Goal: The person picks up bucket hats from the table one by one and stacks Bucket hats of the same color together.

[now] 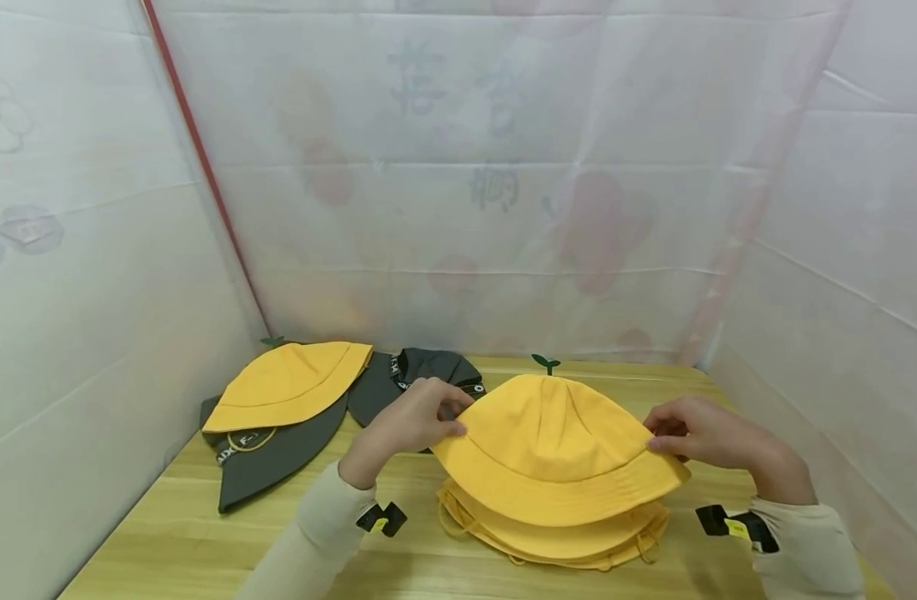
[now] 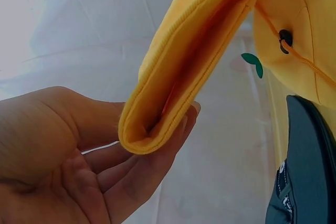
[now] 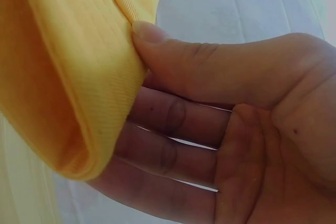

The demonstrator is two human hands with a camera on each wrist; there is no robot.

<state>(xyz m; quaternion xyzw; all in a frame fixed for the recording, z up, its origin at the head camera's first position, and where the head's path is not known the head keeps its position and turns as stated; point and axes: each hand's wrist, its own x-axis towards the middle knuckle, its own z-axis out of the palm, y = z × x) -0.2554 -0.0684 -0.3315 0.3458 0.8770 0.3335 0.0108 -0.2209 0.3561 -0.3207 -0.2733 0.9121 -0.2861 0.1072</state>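
Note:
A yellow bucket hat (image 1: 556, 442) with a green sprout on its crown is held up by both hands, over more stacked yellow hats (image 1: 556, 546) with cords. My left hand (image 1: 416, 417) pinches the brim's left side between thumb and fingers. On the opposite side, my right hand (image 1: 702, 433) pinches the brim the same way. The folded brim edge (image 2: 157, 103) shows between thumb and fingers in the left wrist view. In the right wrist view the thumb (image 3: 173, 59) presses the yellow cloth from outside, with the fingers behind it.
At the left of the wooden table (image 1: 181, 533), another yellow hat (image 1: 293, 383) lies on a dark cap (image 1: 286, 454). A second dark cap (image 1: 428, 367) sits behind the left hand. White sheeting (image 1: 458, 208) walls the table at the back and sides.

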